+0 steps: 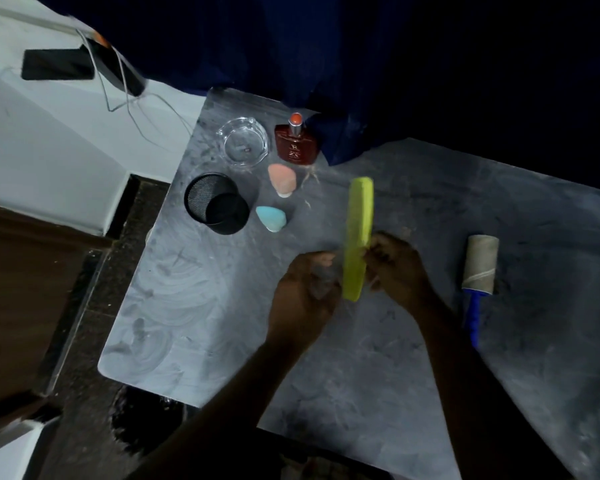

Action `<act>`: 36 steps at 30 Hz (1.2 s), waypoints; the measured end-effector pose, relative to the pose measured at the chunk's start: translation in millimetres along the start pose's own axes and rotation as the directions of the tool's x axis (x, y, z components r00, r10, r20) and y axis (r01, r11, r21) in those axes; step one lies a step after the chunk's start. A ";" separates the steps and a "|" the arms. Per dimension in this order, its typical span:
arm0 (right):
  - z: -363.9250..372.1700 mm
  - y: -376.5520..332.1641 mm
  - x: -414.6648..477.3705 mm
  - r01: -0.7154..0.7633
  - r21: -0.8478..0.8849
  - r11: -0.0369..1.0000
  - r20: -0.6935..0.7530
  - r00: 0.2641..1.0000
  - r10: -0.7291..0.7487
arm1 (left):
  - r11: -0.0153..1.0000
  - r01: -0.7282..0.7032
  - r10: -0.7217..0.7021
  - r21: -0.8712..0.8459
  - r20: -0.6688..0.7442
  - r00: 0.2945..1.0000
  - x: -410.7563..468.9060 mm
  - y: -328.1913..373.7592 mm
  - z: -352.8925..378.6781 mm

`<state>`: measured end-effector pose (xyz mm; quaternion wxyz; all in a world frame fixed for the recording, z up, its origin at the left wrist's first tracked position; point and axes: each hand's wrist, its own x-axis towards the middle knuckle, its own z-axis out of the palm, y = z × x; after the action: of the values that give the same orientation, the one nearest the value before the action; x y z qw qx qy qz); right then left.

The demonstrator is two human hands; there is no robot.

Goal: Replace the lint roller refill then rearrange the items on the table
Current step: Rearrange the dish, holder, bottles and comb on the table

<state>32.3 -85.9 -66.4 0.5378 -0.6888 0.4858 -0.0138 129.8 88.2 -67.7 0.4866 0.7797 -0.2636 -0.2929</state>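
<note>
Your two bare forearms reach up from the lower edge and converge near the middle. Your left hand [305, 292] is curled, fingers bent inward toward the right. Your right hand [397, 263] faces it closely, fingertips pinched, both hands gripping one thing between them.

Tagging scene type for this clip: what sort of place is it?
Likely a home dressing or vanity table: a grey marbled table holds a perfume bottle, two makeup sponges and a lint roller.
</note>
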 end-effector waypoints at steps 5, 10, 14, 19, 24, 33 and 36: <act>13.8 -26.5 7.5 0.154 -0.196 0.968 0.057 0.988 -0.146 | 0.987 0.154 -0.154 0.049 -0.001 0.988 -18.8 -18.3 -11.9; 6.3 -58.8 61.1 0.145 -0.408 0.902 0.050 0.989 -0.136 | 0.985 0.165 -0.162 -0.049 0.068 0.984 0.6 -2.8 -4.3; -20.3 -71.3 92.9 0.077 -0.498 0.864 -0.032 0.994 -0.107 | 0.984 0.141 -0.132 -0.112 0.082 0.988 20.3 7.4 2.4; -20.2 -69.2 109.4 -0.001 -0.308 0.951 -0.003 1.000 0.001 | 0.970 0.198 -0.191 -0.138 0.064 0.979 39.1 17.3 13.1; 9.3 -57.7 98.1 -0.127 -0.035 0.991 0.076 0.989 0.129 | 0.985 0.170 -0.170 0.032 -0.001 0.985 56.6 17.4 10.8; 35.1 -64.4 83.2 -0.282 0.106 0.953 0.194 0.946 0.259 | 0.907 0.121 -0.128 0.405 -0.009 0.992 41.4 -1.2 -0.4; 40.8 -69.7 87.4 -0.370 0.120 0.921 0.207 0.917 0.342 | 0.877 0.121 -0.130 0.465 -0.013 0.991 41.4 -3.8 -0.1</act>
<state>146.1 -119.5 -75.0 0.6261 -0.5424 0.5494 0.1095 158.9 61.0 -79.4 0.2635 0.8861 -0.2795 -0.2594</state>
